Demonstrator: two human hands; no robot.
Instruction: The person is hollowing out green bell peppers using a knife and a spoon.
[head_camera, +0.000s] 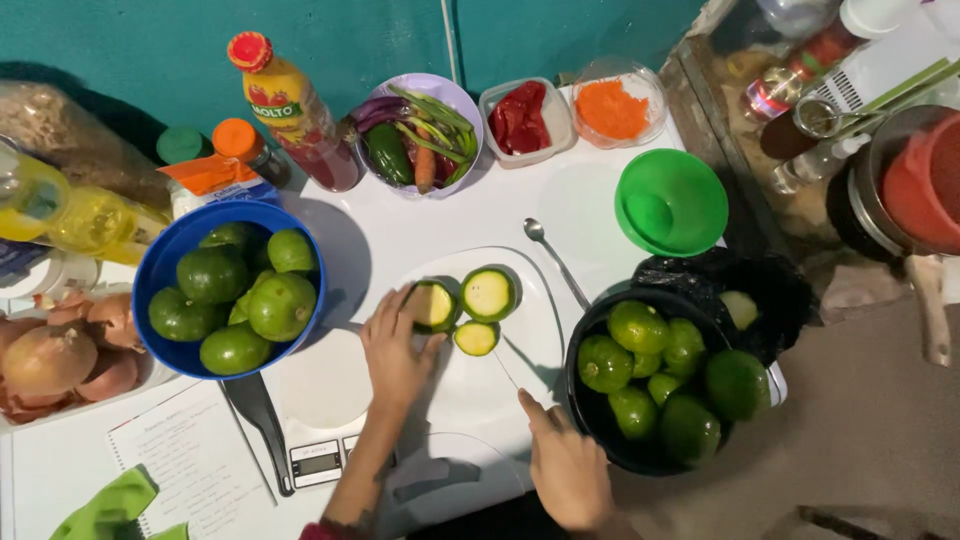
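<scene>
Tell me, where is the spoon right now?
In the head view, the spoon lies on the white table right of centre, just below the green bowl and beside the cutting board with the cut squash pieces.

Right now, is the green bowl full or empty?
Empty: the green bowl shows only its bare green inside, standing upright on the table.

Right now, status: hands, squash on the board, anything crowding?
Left hand steadies cut round squash on white board. Right hand grips knife. Two cut pieces beside; spoon lies on the board's edge.
</scene>
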